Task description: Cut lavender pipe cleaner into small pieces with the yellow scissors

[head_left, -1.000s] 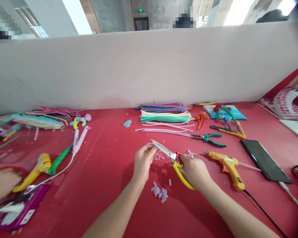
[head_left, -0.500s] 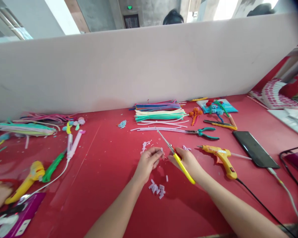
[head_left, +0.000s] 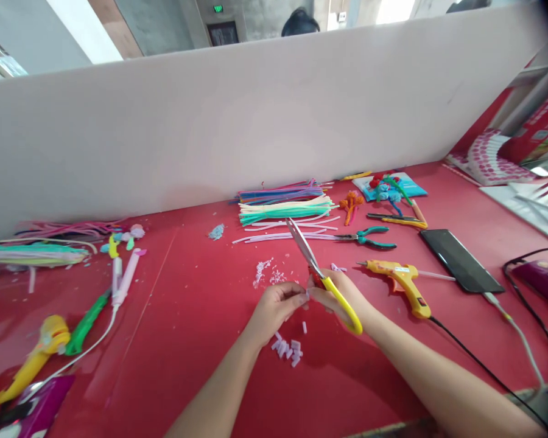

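Observation:
Yellow-handled scissors (head_left: pixel 342 299) rest in my right hand (head_left: pixel 347 292), their blades pointing up and away over the table. My left hand (head_left: pixel 276 307) pinches a tiny lilac pipe cleaner piece (head_left: pixel 307 294), and the right fingertips meet it there. Below the hands lies a small pile of cut lilac pieces (head_left: pixel 288 348), with a single piece (head_left: pixel 304 327) just above it. Lilac fluff trimmings (head_left: pixel 261 272) are scattered beyond my left hand. More lilac pieces (head_left: pixel 337 267) lie partly hidden behind my right hand.
Bundled pipe cleaners (head_left: pixel 283 210) and teal-handled pliers (head_left: pixel 369 237) lie ahead. To the right are a yellow glue gun (head_left: pixel 404 280) with a cord and a phone (head_left: pixel 461 260). Another yellow glue gun (head_left: pixel 41 350) lies left. A white partition (head_left: pixel 210 134) borders the table's back.
My hands have come together, the right fingertips now meeting the left at the small piece. The view has shifted slightly, and the other person's hand at far left is out of view.

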`<action>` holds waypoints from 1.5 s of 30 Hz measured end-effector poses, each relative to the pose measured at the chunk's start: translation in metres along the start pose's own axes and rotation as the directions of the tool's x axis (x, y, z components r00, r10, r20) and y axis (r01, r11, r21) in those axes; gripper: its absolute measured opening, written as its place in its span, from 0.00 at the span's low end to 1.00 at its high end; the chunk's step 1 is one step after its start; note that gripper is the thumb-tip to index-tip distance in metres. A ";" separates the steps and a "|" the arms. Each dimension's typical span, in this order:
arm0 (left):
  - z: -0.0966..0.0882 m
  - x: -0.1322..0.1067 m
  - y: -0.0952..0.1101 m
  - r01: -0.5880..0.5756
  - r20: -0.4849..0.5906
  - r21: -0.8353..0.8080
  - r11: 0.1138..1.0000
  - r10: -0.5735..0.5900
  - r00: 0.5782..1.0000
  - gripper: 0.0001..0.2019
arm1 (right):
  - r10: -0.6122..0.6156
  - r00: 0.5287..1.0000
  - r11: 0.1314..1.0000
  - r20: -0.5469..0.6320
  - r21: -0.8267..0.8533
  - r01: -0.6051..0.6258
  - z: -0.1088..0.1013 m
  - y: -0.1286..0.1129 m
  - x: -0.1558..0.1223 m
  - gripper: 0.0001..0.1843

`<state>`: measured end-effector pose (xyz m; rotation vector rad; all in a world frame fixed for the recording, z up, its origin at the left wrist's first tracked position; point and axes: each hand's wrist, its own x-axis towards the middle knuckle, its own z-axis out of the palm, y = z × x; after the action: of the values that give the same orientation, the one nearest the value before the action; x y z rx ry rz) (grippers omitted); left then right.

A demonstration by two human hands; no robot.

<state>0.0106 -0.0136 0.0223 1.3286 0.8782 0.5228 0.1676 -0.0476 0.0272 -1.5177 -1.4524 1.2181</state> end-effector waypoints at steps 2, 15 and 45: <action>0.001 0.000 0.000 -0.022 -0.046 0.028 0.999 0.023 0.999 0.10 | -0.010 0.999 0.999 -0.031 -0.049 0.008 0.001 0.000 0.000 0.03; -0.008 0.005 -0.006 -0.193 -0.463 -0.235 0.953 0.065 0.884 0.07 | -0.140 0.980 0.744 -0.144 -0.668 0.007 -0.001 0.004 -0.004 0.17; -0.016 0.004 -0.008 -0.323 -0.523 -0.355 0.877 0.100 0.847 0.07 | -0.157 0.987 0.582 -0.043 -0.811 0.057 0.012 0.017 -0.005 0.18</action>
<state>-0.0011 -0.0024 0.0136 0.8905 0.9509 1.2076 0.1618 -0.0557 0.0085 -1.9761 -2.1430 0.3246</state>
